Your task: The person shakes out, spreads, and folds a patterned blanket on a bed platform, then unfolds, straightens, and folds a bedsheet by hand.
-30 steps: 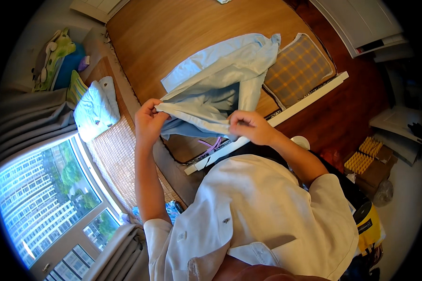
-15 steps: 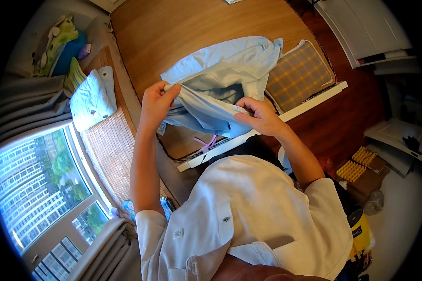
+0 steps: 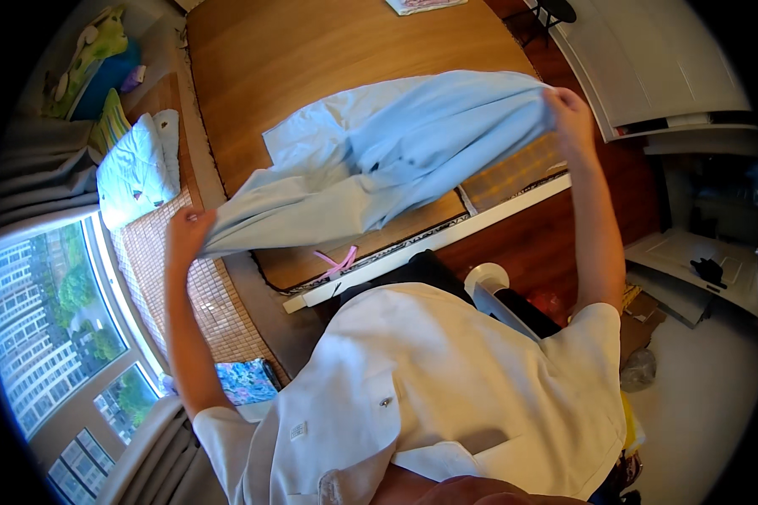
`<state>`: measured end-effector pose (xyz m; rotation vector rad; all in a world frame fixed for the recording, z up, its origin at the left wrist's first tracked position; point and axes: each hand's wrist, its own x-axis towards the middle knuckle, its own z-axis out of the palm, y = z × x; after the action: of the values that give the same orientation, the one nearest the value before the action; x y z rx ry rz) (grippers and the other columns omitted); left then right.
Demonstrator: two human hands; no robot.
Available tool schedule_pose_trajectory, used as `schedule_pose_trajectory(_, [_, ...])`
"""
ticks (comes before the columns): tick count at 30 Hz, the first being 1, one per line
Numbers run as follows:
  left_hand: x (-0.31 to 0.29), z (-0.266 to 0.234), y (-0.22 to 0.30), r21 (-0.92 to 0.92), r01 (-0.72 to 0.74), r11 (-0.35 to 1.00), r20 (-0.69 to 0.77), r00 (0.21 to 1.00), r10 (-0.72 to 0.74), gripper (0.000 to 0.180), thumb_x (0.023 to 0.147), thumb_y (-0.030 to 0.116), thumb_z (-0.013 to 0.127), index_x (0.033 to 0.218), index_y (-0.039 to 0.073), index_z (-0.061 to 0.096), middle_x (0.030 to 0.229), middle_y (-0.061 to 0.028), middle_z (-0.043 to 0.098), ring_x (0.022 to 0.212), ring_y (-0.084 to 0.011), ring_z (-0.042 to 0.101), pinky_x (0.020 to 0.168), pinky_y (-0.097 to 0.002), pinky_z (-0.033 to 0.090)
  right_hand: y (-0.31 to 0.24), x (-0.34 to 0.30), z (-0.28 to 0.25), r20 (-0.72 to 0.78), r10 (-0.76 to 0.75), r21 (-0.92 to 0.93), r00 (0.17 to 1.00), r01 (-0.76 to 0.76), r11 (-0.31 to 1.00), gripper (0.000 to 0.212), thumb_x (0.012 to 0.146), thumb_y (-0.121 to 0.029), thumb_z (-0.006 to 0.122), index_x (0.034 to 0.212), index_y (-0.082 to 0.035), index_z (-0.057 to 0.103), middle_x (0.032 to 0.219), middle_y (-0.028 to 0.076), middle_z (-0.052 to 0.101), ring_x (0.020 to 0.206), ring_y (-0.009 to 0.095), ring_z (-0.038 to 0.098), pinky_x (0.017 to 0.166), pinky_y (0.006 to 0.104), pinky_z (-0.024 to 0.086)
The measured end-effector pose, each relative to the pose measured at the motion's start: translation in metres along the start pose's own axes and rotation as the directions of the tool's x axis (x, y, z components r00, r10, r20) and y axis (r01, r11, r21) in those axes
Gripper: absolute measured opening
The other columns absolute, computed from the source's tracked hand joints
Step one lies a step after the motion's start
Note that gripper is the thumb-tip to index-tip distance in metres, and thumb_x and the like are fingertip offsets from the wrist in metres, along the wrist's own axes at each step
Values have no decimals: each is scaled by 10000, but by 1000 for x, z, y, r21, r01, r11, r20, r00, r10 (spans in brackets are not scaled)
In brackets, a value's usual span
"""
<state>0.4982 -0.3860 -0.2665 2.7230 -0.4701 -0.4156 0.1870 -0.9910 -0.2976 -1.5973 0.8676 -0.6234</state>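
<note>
A light blue cloth [image 3: 429, 139] is stretched wide between my two hands, over a bed covered with a tan mat [image 3: 312, 42]. My left hand [image 3: 190, 231] is closed on its left end, beside the window. The right end is pinched in my right hand [image 3: 569, 119], higher up and farther out over the bed's right side. Loose folds sag through the middle, where a small dark spot shows. A paler part of the cloth lies spread on the mat behind. Whether it is a garment or a cover, I cannot tell.
A plaid pillow [image 3: 514, 175] lies partly under the cloth. Pink ribbons [image 3: 337, 263] rest near the white bed rail [image 3: 429, 244]. Folded cloth [image 3: 425, 5] sits at the far edge. On the left are a pale quilted piece [image 3: 139, 172] and a window; a white cabinet [image 3: 657, 59] stands right.
My hands have moved far apart, left hand left and down, right hand right and up. The bunched cloth is now drawn out long between them, covering more of the plaid pillow.
</note>
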Motion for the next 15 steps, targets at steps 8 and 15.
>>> schedule_pose_trajectory(8, [-87, 9, -175, 72, 460, 885, 309, 833, -458, 817, 775, 708, 594, 829, -99, 719, 732, -211, 676, 706, -272, 664, 703, -406, 508, 103, 30, -170, -350, 299, -23, 888, -327, 945, 217, 868, -171, 658, 930, 36, 651, 805, 65, 606, 710, 148, 548, 622, 309, 445])
schedule_pose_trajectory(15, [-187, 67, -245, -211, 488, 847, 519, 790, -326, 524, 827, 477, 689, 891, -41, 737, 761, -146, 687, 671, -218, 651, 602, -347, 489, 101, -7, -164, -264, 376, -236, 889, -437, 868, 258, 929, -188, 623, 1060, 33, 597, 934, 89, 611, 843, 188, 585, 736, 356, 501])
